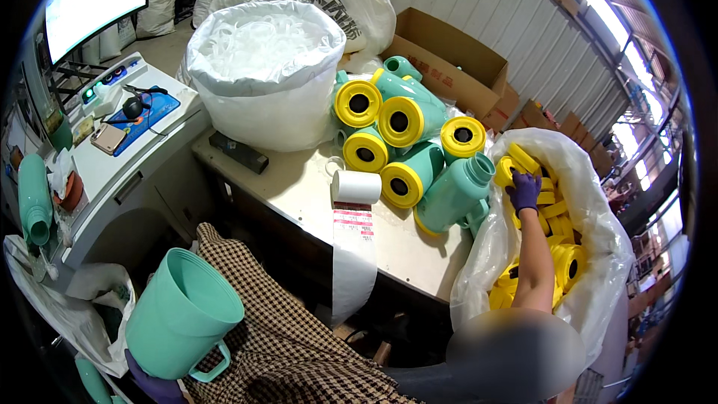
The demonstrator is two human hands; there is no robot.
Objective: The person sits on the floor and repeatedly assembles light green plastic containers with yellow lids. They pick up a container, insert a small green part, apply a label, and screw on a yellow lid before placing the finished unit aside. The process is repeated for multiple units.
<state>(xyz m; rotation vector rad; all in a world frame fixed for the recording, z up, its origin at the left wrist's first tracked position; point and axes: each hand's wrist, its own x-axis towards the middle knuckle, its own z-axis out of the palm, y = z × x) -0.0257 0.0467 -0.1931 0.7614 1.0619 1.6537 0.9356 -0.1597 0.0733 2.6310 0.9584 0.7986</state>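
Note:
My left hand (153, 385), in a purple glove, grips a teal plastic jug body (179, 314) with a handle, held low beside my checked lap, open end up. My right hand (523, 191), also gloved in purple, reaches into a clear plastic bag (598, 202) full of yellow ring caps (557, 254) and closes on one near the top. On the table (299, 187) several teal jugs fitted with yellow caps (400, 123) lie stacked on their sides. One teal jug (456, 194) stands next to the bag.
A roll of white label tape (357, 187) trails off the table edge. A large white sack (265, 67) of clear plastic parts stands behind. A cardboard box (449, 60) sits at the back, a machine panel with a phone (108, 137) and monitor (93, 0) on the left.

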